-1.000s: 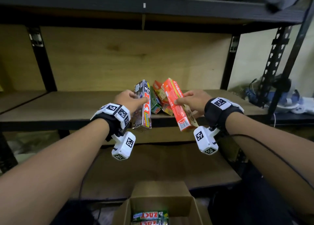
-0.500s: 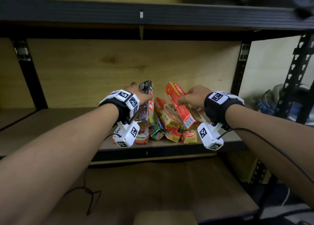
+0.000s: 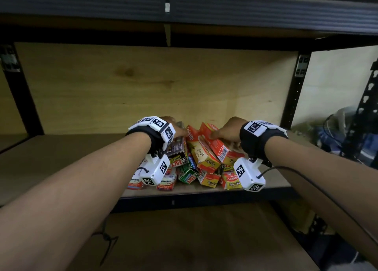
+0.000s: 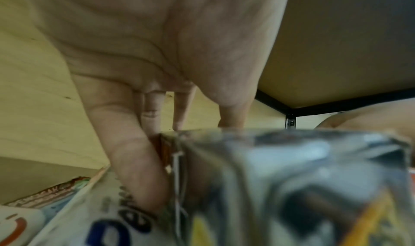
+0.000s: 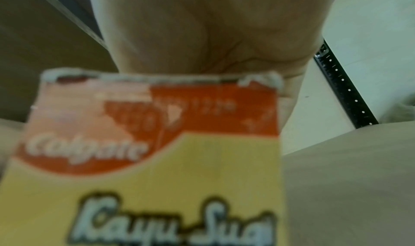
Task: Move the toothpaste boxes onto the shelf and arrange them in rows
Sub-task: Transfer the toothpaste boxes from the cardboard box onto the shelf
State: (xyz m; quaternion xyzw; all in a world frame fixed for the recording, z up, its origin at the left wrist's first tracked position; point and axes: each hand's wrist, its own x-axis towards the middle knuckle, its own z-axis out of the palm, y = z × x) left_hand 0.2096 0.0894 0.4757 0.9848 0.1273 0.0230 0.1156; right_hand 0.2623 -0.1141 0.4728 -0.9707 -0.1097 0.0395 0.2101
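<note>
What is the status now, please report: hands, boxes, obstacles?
Left hand grips silver Zact box. Right hand grips red Colgate box. Toothpaste boxes heaped on shelf, no rows yet.

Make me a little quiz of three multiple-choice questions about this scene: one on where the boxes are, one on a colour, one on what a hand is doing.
1. Where do the toothpaste boxes lie?
A. on the wooden shelf board
B. in a sink
C. on a chair

2. What colours is the Colgate Kayu Sugi cardboard box under the right hand?
A. blue and white
B. red-orange and yellow
C. black and pink

3. What is the left hand doing?
A. hanging free
B. waving
C. holding the dark silver Zact box

Answers: 1 A, the heap sits on the board's front edge; 2 B, the right wrist view shows those colours; 3 C, its fingers lie against the box's side.
</note>
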